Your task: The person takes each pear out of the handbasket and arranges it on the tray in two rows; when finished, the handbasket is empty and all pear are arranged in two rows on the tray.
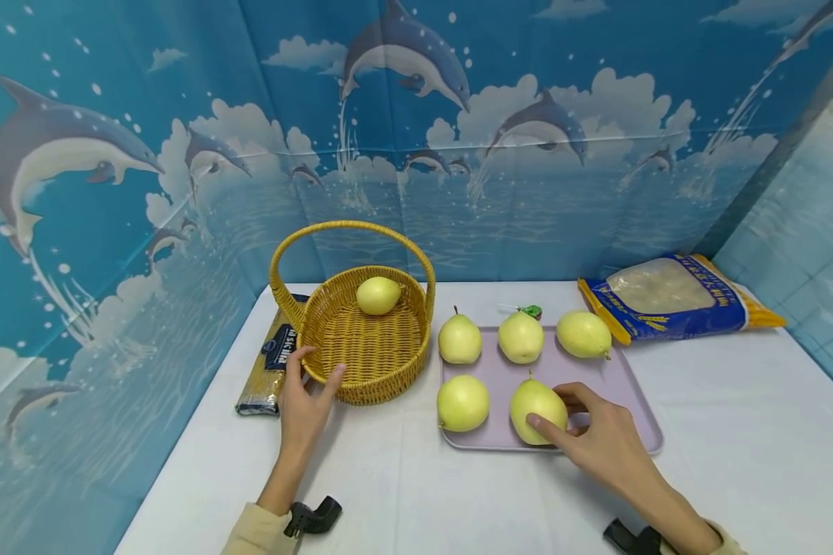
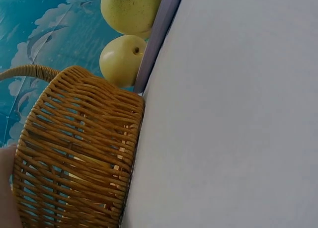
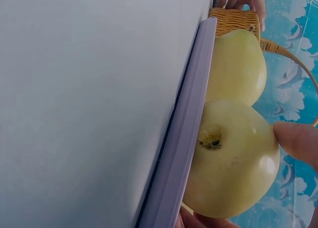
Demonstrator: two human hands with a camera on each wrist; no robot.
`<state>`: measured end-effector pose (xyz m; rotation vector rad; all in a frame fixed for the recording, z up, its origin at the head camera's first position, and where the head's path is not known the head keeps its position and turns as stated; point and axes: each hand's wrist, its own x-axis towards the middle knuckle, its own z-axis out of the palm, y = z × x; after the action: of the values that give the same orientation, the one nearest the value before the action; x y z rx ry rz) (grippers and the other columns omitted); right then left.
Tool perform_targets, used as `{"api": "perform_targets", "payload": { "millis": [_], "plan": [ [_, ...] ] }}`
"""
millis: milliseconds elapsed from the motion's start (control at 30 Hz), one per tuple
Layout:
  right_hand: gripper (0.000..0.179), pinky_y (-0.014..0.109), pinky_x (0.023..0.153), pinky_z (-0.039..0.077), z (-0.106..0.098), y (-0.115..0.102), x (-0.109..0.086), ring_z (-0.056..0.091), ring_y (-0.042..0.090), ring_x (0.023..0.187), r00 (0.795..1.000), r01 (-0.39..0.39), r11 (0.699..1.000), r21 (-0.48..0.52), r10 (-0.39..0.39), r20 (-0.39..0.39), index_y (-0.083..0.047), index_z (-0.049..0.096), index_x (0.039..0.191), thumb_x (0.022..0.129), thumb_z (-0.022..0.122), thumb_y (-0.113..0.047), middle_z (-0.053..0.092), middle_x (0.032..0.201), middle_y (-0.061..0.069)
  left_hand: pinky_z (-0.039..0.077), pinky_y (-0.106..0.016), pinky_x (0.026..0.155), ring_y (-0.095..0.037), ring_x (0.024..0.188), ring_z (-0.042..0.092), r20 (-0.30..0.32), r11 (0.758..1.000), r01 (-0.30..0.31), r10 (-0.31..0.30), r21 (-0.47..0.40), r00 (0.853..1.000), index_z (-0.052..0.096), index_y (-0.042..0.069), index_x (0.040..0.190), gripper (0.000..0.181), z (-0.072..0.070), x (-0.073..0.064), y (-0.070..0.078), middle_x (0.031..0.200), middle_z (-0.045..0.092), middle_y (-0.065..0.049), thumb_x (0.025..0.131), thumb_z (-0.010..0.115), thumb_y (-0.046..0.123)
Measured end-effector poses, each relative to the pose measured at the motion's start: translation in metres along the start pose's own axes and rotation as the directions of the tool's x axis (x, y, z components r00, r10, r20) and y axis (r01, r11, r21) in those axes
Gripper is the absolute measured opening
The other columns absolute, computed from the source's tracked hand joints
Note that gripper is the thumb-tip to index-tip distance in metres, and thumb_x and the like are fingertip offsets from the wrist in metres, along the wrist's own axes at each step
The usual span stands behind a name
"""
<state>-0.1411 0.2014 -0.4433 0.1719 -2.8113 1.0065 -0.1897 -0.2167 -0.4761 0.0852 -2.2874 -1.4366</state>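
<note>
A round wicker basket (image 1: 371,393) with a tall handle stands left of centre, with one yellow-green pear (image 1: 378,296) inside it. My left hand (image 1: 305,408) holds the basket's near-left rim, thumb and fingers spread along it. On the right is a mauve tray (image 1: 614,385) bearing several more pears. My right hand (image 1: 600,432) grips the pear (image 1: 536,410) at the tray's front middle, thumb on its near side and fingers on its right. The right wrist view shows that pear (image 3: 233,163) from its blossom end, close to the tray's rim (image 3: 181,133).
Behind the basket's left side lies a pasta packet (image 1: 264,381). A blue and yellow bag (image 1: 673,297) lies at the back right. A small green-wrapped lollipop (image 1: 530,311) sits behind the tray. Dolphin-print cloth (image 1: 416,193) encloses the white table (image 1: 403,493).
</note>
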Motion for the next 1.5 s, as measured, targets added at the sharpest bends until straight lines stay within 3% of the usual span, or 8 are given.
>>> {"api": "perform_targets", "payload": {
  "millis": [133,367,467,600,767,967,1267,1500],
  "plan": [
    [0.059,0.024,0.071,0.057,0.001,0.001,0.000,0.071,0.019,0.094,1.000,0.004,1.000,0.004,-0.004,-0.005,-0.008,0.070,0.122,0.089,0.081,-0.055,0.077,0.110,0.009,0.041,-0.059,0.121,-0.043,0.148,0.046,-0.004,0.997,0.027,-0.027,0.073,1.000,0.044,0.012,0.148,0.076,0.000,-0.003,0.004,0.159,0.045,-0.020,0.092,0.082,0.045],
    [0.058,0.024,0.072,0.057,0.001,0.003,-0.001,0.071,0.020,0.097,1.000,-0.004,1.000,0.006,0.004,-0.016,-0.009,0.071,0.123,0.089,0.081,-0.055,0.077,0.111,0.008,0.041,-0.068,0.116,-0.045,0.149,0.042,0.120,0.971,0.073,-0.102,0.227,0.988,0.034,0.023,0.154,0.103,-0.012,-0.004,0.008,0.163,0.040,-0.022,0.076,0.091,0.056],
    [0.058,0.024,0.072,0.057,0.001,0.003,0.000,0.071,0.021,0.098,1.000,-0.010,1.000,0.011,0.010,-0.018,-0.009,0.070,0.123,0.090,0.080,-0.056,0.078,0.112,0.008,0.044,-0.069,0.113,-0.046,0.146,0.045,0.129,0.957,0.065,-0.105,0.282,0.986,0.034,0.024,0.153,0.108,-0.015,-0.004,0.009,0.160,0.044,-0.021,0.071,0.093,0.060],
    [0.059,0.023,0.071,0.058,0.001,0.002,0.001,0.072,0.020,0.096,0.999,-0.031,0.999,0.027,0.031,-0.010,-0.009,0.070,0.124,0.090,0.079,-0.057,0.077,0.112,0.009,0.056,-0.058,0.089,-0.043,0.112,0.064,0.089,0.942,0.048,-0.082,0.332,0.993,0.038,0.020,0.148,0.106,-0.010,-0.008,0.011,0.137,0.060,-0.023,0.069,0.092,0.065],
    [0.060,0.022,0.071,0.058,0.001,0.002,0.002,0.072,0.019,0.095,0.999,-0.046,0.998,0.041,0.046,-0.002,-0.009,0.069,0.126,0.091,0.078,-0.057,0.077,0.114,0.011,0.050,-0.044,0.064,-0.030,0.075,0.061,0.008,0.928,0.045,-0.052,0.370,0.999,0.039,0.016,0.145,0.105,0.002,-0.019,0.017,0.103,0.066,-0.021,0.069,0.090,0.069],
    [0.062,0.024,0.074,0.060,0.001,0.002,0.003,0.073,0.023,0.101,0.998,-0.068,0.996,0.053,0.067,0.021,-0.008,0.068,0.127,0.093,0.073,-0.060,0.076,0.119,0.013,0.057,-0.050,0.065,-0.037,0.079,0.068,-0.043,0.918,0.054,-0.040,0.393,0.998,0.036,0.009,0.148,0.111,0.014,-0.031,0.027,0.107,0.066,-0.026,0.072,0.084,0.075],
    [0.058,0.033,0.079,0.063,-0.001,0.003,0.000,0.072,0.028,0.108,0.998,-0.066,0.996,0.064,0.066,0.010,-0.008,0.069,0.128,0.098,0.068,-0.057,0.076,0.120,0.014,0.060,-0.061,0.085,-0.052,0.111,0.068,-0.076,0.918,0.032,-0.002,0.395,0.997,0.036,0.001,0.147,0.096,0.027,-0.050,0.040,0.134,0.058,-0.030,0.087,0.079,0.063],
    [0.050,0.045,0.084,0.065,-0.004,0.005,0.000,0.072,0.033,0.112,1.000,-0.016,0.994,0.104,0.017,-0.003,-0.004,0.067,0.131,0.106,0.061,-0.047,0.076,0.121,0.017,0.058,-0.062,0.090,-0.052,0.115,0.066,-0.124,0.920,0.088,-0.044,0.381,0.991,0.035,0.003,0.147,0.089,0.040,-0.057,0.050,0.139,0.056,-0.030,0.092,0.074,0.061]
  ]
}}
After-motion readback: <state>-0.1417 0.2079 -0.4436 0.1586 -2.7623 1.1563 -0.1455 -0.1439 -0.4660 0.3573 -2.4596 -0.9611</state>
